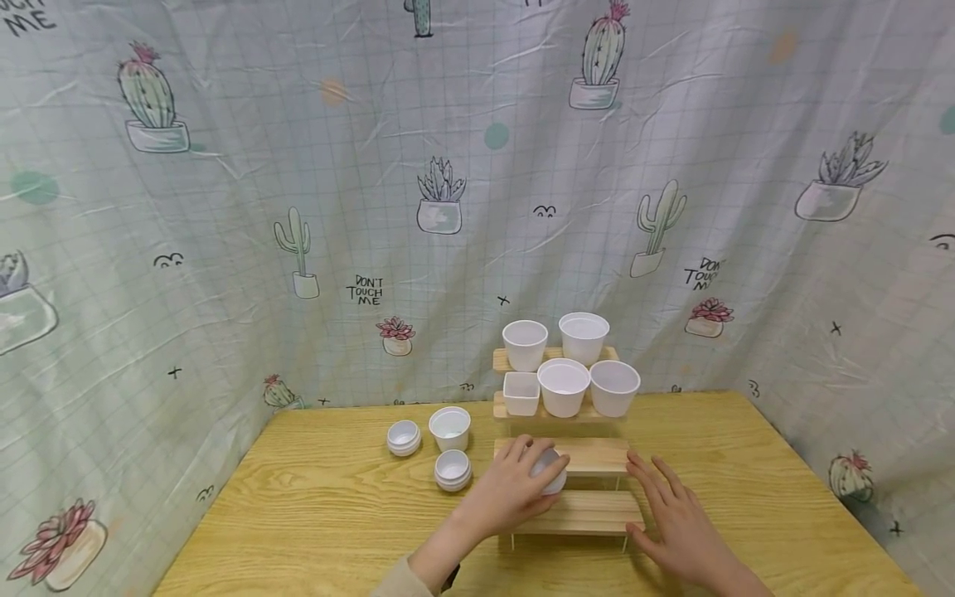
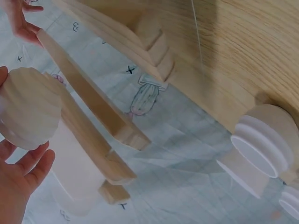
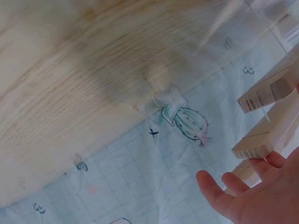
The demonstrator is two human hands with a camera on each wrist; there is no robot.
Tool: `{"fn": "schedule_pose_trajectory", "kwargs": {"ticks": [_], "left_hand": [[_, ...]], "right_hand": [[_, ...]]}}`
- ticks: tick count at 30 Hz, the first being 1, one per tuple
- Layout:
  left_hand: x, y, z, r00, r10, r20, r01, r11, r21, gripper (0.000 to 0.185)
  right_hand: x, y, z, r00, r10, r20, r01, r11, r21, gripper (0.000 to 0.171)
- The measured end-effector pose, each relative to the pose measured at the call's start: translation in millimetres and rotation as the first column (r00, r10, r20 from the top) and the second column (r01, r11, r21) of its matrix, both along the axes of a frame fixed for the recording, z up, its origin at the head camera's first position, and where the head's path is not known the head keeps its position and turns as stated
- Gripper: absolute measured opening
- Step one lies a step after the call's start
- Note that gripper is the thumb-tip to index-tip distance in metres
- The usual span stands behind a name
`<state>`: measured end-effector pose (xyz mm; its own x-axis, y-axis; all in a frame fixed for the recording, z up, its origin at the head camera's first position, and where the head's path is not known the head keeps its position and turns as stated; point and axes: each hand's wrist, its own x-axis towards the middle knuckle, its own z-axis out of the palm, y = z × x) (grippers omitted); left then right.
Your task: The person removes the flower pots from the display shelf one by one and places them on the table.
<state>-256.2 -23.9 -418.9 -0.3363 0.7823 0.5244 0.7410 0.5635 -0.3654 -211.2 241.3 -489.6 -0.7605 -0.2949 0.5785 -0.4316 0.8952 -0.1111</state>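
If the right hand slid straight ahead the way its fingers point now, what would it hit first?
Probably the right end of the stepped wooden rack: the right hand lies open on the wooden table, fingertips already at the lower shelves' ends. Depth is uncertain, so it might slip past.

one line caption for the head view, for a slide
Left hand grips a small white cup on a stepped wooden rack.
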Motion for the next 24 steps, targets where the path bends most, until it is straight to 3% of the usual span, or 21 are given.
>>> {"fn": "schedule_pose_trajectory", "kwargs": {"ticks": [7, 24], "left_hand": [[1.0, -14, -2.8, 1.0, 0.027, -0.012, -0.027, 1.0, 0.012, 0.05], [-5.3, -57, -14.8, 1.0, 0.017, 0.002, -0.018, 0.994, 0.106, 0.052]], "right_hand": [[-4.2, 0, 1.3, 1.0, 0.012, -0.005, -0.012, 1.0, 0.019, 0.079], [-5.8, 0, -0.5, 1.0, 0.006, -0.031, -0.005, 1.0, 0.029, 0.077]]}}
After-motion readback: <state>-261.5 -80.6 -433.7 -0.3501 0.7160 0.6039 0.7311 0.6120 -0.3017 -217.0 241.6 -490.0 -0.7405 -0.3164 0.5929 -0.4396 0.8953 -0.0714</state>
